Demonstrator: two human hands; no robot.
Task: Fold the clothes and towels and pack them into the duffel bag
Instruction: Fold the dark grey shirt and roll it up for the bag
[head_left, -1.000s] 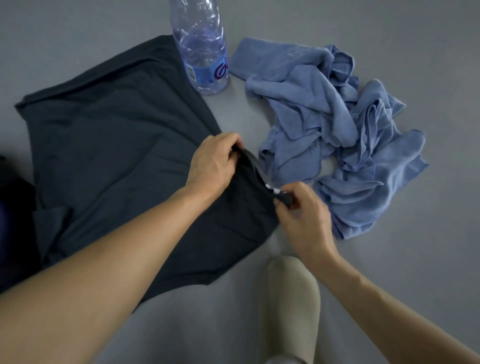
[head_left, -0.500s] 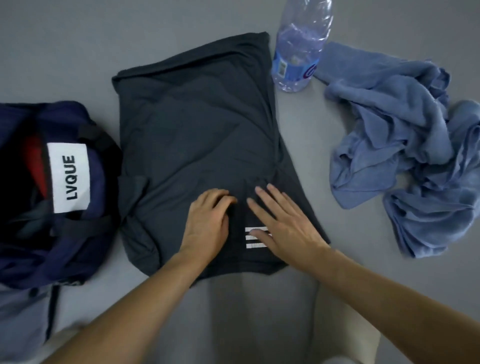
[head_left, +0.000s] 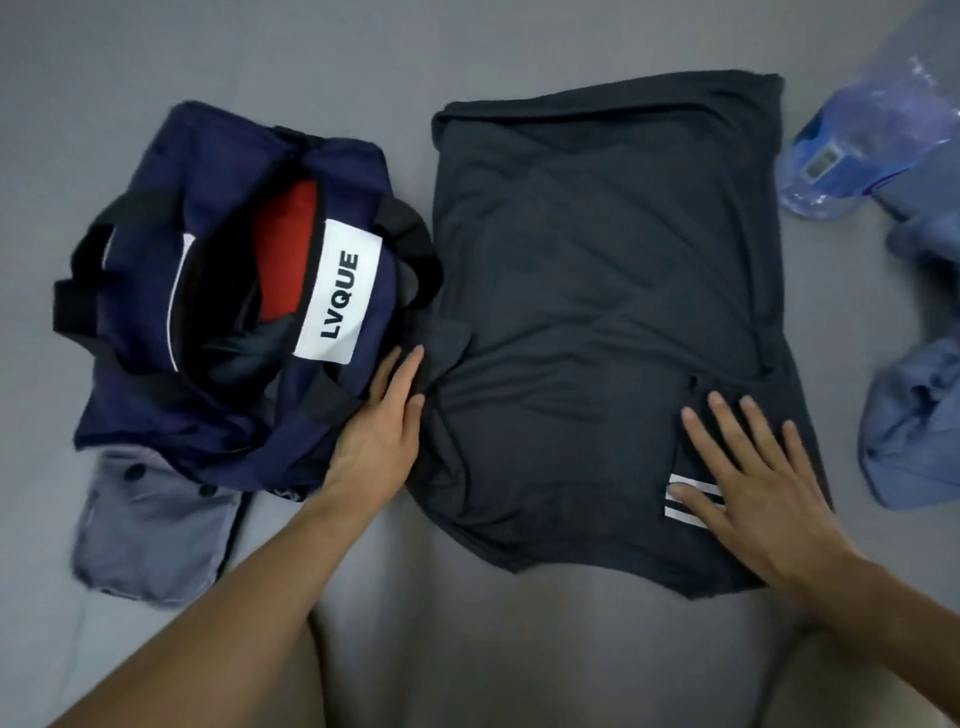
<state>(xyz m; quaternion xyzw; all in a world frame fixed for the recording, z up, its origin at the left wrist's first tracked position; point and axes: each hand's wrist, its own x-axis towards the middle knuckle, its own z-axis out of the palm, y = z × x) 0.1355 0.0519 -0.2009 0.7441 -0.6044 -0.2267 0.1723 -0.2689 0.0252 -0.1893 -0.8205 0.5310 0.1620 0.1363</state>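
Grey flooring (head_left: 519, 41) filled the head view, its near part covered by the person's pale-clad legs (head_left: 519, 654), which ran off the bottom edge. On it lay the dark garment (head_left: 597, 291), spread flat at centre-right; what kind of garment it was could not be told. The navy duffel bag (head_left: 156, 405) stood just left of it, mouth open and black handles splayed, with a white label (head_left: 340, 296) reading LVQUE across the opening. Inside were a red item (head_left: 288, 244) and a dark crumpled item (head_left: 249, 348), both largely in shadow. The blue towels (head_left: 914, 431) were bunched at the right edge and cut off by the frame. A plastic water bottle (head_left: 872, 135) beside them was blurred and also partly out of frame. A grey piece of cloth with dark buttons (head_left: 150, 525) showed from under the bag's near end, the rest of it hidden. The right hand (head_left: 763, 483) lay flat with fingers spread on the garment's near right corner, the thumb over three white stripes (head_left: 696, 512). The left hand (head_left: 379, 436), fingers straight, rested between bag and garment, touching the garment's left edge and gripping nothing.
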